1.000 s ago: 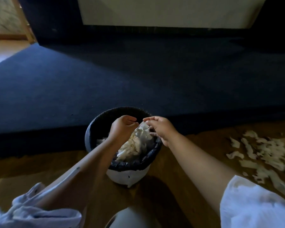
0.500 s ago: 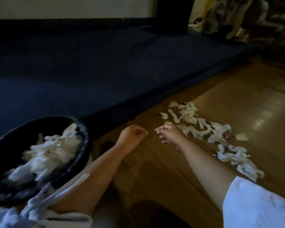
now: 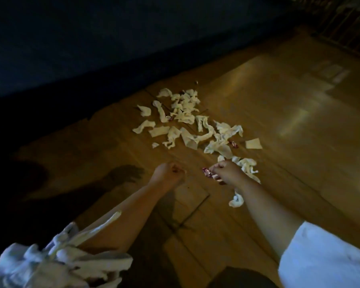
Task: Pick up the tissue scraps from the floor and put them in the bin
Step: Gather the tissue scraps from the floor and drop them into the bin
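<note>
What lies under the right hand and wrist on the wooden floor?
White tissue scraps stick out past the right hand, and one more scrap shows beside the wrist on the wooden floor. Whatever lies directly beneath the hand is covered.

Both forearms bare, stretched forward toward the tissue scraps [image 3: 185,125]. The left hand [image 3: 168,173] stops short of the scraps' near edge, fingers curled in a loose fist, nothing seen in it. The right hand [image 3: 227,172] is at that near edge, knuckles up, fingers curled under (grip unclear).
</note>
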`<action>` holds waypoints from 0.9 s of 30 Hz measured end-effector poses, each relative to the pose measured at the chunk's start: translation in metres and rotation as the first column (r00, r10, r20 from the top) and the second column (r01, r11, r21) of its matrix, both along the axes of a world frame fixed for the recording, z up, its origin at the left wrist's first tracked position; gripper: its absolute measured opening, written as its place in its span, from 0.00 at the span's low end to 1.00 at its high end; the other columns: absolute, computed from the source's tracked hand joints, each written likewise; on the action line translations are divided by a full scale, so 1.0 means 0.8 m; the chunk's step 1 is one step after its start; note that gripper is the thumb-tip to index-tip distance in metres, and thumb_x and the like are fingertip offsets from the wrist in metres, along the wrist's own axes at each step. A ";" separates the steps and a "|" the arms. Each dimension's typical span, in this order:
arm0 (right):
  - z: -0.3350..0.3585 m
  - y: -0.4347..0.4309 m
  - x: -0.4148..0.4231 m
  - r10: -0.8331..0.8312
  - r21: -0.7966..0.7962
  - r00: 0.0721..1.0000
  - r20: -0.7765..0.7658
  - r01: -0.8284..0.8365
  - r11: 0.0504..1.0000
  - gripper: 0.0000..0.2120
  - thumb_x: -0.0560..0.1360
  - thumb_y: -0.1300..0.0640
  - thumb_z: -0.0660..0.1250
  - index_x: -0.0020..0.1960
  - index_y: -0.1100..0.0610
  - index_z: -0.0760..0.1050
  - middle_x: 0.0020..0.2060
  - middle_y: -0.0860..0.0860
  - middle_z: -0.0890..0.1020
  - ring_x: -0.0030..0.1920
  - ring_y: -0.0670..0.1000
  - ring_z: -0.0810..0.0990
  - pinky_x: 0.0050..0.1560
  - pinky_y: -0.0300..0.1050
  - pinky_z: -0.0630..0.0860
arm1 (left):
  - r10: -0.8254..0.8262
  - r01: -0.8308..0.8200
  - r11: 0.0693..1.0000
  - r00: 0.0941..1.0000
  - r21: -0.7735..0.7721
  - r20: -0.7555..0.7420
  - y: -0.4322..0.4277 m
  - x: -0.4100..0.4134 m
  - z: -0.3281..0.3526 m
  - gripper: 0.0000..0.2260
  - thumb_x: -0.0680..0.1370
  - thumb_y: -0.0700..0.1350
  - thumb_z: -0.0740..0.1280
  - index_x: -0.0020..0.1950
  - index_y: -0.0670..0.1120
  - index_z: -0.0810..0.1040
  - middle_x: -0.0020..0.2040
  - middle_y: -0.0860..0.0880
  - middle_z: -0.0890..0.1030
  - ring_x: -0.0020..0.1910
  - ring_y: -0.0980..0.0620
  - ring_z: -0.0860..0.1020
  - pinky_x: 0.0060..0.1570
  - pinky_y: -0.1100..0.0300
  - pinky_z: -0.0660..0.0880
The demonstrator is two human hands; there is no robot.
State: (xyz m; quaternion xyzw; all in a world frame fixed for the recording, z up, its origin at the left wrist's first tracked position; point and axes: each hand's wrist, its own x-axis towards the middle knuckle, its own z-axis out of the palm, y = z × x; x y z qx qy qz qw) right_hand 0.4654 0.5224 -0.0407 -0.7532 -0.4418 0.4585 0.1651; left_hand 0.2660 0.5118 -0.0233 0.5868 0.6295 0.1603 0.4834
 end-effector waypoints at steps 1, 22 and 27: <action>-0.005 0.000 0.018 0.015 0.009 1.000 0.014 -0.015 1.000 0.08 0.77 0.58 0.62 0.43 0.58 0.78 0.38 0.53 0.79 0.41 0.51 0.77 0.37 0.41 0.70 | 0.007 -0.007 1.000 1.000 -0.010 -0.004 0.002 0.020 -0.003 0.11 0.77 0.47 0.65 0.56 0.43 0.78 0.52 0.47 0.80 0.52 0.51 0.77 0.47 0.62 0.69; -0.110 0.020 0.212 -0.256 0.163 0.957 0.134 0.234 0.958 0.12 0.73 0.63 0.67 0.55 0.64 0.76 0.55 0.59 0.79 0.58 0.58 0.77 0.57 0.47 0.70 | 0.223 -0.228 0.960 0.974 -0.160 -0.051 0.095 0.167 -0.084 0.10 0.79 0.39 0.61 0.59 0.40 0.73 0.46 0.47 0.74 0.38 0.57 0.73 0.30 0.71 0.70; -0.128 -0.008 0.234 -0.070 -0.055 0.958 0.279 0.088 0.995 0.21 0.73 0.48 0.68 0.62 0.56 0.74 0.59 0.55 0.79 0.54 0.51 0.77 0.49 0.37 0.68 | 0.202 -0.223 0.932 0.974 -0.286 -0.103 0.105 0.212 -0.145 0.25 0.76 0.48 0.67 0.70 0.41 0.66 0.67 0.39 0.70 0.64 0.40 0.71 0.62 0.48 0.72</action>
